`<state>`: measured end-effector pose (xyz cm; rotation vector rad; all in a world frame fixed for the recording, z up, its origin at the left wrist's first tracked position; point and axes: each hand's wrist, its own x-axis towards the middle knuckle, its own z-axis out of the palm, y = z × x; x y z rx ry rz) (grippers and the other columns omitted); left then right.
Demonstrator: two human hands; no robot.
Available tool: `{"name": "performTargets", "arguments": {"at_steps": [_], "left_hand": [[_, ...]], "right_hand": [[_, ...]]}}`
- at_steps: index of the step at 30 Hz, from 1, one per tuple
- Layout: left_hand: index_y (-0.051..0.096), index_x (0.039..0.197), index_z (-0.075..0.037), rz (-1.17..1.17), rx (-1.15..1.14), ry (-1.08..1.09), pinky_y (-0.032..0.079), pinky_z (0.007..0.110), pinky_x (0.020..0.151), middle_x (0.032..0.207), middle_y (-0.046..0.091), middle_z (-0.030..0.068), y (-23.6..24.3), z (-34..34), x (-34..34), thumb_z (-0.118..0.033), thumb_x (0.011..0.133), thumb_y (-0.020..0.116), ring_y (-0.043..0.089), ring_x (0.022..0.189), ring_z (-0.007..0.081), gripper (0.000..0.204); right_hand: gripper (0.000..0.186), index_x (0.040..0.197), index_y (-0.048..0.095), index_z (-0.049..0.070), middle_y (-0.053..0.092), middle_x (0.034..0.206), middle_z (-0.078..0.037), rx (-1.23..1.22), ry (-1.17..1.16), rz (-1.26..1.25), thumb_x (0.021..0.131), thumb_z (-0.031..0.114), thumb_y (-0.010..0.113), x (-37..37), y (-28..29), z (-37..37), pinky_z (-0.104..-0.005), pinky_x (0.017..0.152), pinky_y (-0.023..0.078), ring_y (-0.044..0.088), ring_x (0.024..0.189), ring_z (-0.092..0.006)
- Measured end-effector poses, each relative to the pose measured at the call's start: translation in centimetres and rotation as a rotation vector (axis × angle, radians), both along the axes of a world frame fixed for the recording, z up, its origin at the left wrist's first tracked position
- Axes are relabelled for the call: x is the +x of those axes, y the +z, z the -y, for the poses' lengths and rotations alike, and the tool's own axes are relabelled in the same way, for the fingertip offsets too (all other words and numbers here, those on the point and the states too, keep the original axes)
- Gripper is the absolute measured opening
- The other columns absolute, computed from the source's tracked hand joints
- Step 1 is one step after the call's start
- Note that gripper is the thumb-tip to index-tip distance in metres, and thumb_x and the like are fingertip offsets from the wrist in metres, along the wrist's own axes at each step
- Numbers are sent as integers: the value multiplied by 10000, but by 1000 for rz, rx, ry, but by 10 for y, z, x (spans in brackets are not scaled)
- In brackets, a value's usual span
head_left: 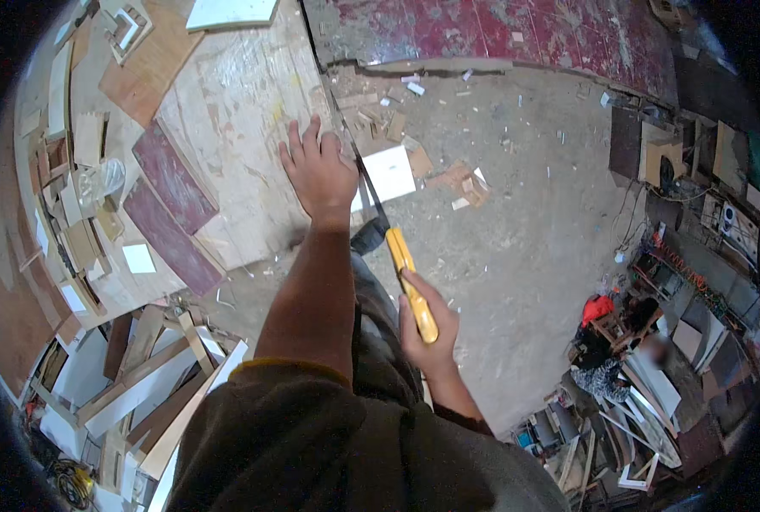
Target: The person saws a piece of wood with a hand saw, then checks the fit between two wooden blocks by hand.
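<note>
Head view, and we're looking straight down on a pair of bare hands at a pale, paint-smeared wooden board (243, 111)! The left hand (322, 175) lies palm-down near the board's right edge, fingers extended and a little apart, gripping nothing, just resting on the surface. Over on the other side, the right hand (431, 328) is closed around the yellow handle of a saw (400, 247), fingers wrapped, thumb up along the grip. That's where the tool sits: right of the left wrist, handle toward the body, its thin dark blade slanting up and leftward to the board's edge, just beside the left hand. Whether the teeth are biting into the wood, I can't tell from here. Below, a white panel piece (390, 175) lies on the grey floor (516, 299) among scattered offcuts. Left of the hand, on the board, two curved maroon pieces (171, 235) lie side by side, with a small white square (139, 258) close by and a brown plywood sheet (145, 72) farther up. Across the top stretches a scuffed red panel (499, 30). Lower left, there's a jumble of wooden strips (133, 384), and away at lower right, another person (602, 354) is among more timber.
</note>
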<state>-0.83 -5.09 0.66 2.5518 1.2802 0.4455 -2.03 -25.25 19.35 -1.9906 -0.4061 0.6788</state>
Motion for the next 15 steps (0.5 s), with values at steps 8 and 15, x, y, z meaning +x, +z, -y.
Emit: {"name": "performTargets", "arguments": {"at_steps": [8, 15], "left_hand": [[608, 893, -89, 0, -40, -48, 219, 587, 1159, 1362, 552, 92, 10, -2, -7, -76, 776, 578, 339, 1416, 369, 121], [634, 892, -119, -37, -16, -22, 184, 563, 1191, 1390, 515, 74, 7, -2, -6, -129, 774, 617, 330, 1423, 350, 120]], "right_hand": [[410, 1278, 617, 3, 716, 1106, -204, -8, 7, 30, 875, -66, 645, -20, 19, 18, -241, 726, 527, 714, 850, -145], [416, 1284, 610, -8, 721, 1096, -182, -45, 12, 15, 874, -70, 636, -24, 25, 19, -242, 713, 525, 696, 837, -127]]}}
